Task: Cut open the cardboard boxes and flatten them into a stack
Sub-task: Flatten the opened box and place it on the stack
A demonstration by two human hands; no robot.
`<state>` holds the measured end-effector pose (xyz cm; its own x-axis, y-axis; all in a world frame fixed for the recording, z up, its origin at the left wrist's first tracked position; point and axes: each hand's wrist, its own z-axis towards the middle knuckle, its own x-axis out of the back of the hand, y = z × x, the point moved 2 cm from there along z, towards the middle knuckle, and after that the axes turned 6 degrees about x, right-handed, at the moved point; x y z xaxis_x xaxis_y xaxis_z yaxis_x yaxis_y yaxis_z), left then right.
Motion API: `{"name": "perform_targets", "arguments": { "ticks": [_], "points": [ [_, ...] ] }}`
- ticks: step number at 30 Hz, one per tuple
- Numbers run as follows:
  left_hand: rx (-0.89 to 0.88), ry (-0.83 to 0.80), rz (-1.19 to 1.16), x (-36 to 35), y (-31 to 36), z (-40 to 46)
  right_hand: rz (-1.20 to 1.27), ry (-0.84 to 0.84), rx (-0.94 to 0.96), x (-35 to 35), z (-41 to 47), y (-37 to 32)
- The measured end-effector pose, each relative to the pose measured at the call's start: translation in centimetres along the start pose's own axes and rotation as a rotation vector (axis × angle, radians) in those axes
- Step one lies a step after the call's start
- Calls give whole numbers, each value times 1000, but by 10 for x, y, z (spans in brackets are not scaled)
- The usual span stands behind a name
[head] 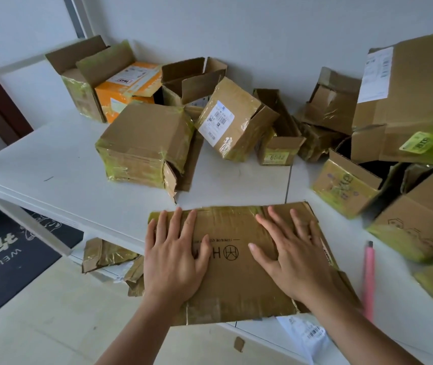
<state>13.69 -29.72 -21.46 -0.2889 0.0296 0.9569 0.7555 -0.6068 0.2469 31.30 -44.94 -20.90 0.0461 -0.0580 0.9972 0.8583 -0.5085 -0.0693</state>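
Note:
A flattened brown cardboard box [236, 272] with tape strips and a printed logo lies at the near edge of the white table [60, 156]. My left hand [174, 256] presses flat on its left part, fingers spread. On the right part my right hand [291, 254] lies flat as well, fingers straight. A pink utility knife [368, 280] rests on the table to the right of the flattened box, apart from both hands. Several taped cardboard boxes stand behind, among them a closed brown box [144, 143] and a tilted box with a white label [233, 119].
An orange box [128, 88] and open boxes crowd the back by the wall. More boxes pile up on the right, one large [407, 101]. Flattened cardboard pieces [110, 256] lie on the floor under the table's edge. A dark welcome mat [7, 254] lies at left.

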Motion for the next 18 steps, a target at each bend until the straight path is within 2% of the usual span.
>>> {"name": "perform_targets", "arguments": {
  "ticks": [3, 5, 7, 9, 11, 14, 16, 18],
  "points": [
    [-6, -85, 13, 3, 2, 2, -3, -53, 2, 0, -1, 1],
    [78, -111, -31, 12, 3, -4, 44, -30, 14, 2, -3, 1],
    [335, -64, -168, 26, 2, -17, 90, 5, 19, 3, -5, 0],
    [638, -83, -396, 38, -4, -30, 150, 32, -4, 3, -8, -1],
    [777, -176, -585, 40, -10, -37, 193, 22, -40, 3, -13, -5],
    [811, -177, -743, 52, -19, -38, 239, 67, -181, 16, -25, -9],
    [802, -113, -816, 69, -26, -40, 204, 110, -298, 31, -33, -9],
    [762, -28, -899, 92, -36, -43, 270, 116, -396, 50, -36, -12]
  ]
}}
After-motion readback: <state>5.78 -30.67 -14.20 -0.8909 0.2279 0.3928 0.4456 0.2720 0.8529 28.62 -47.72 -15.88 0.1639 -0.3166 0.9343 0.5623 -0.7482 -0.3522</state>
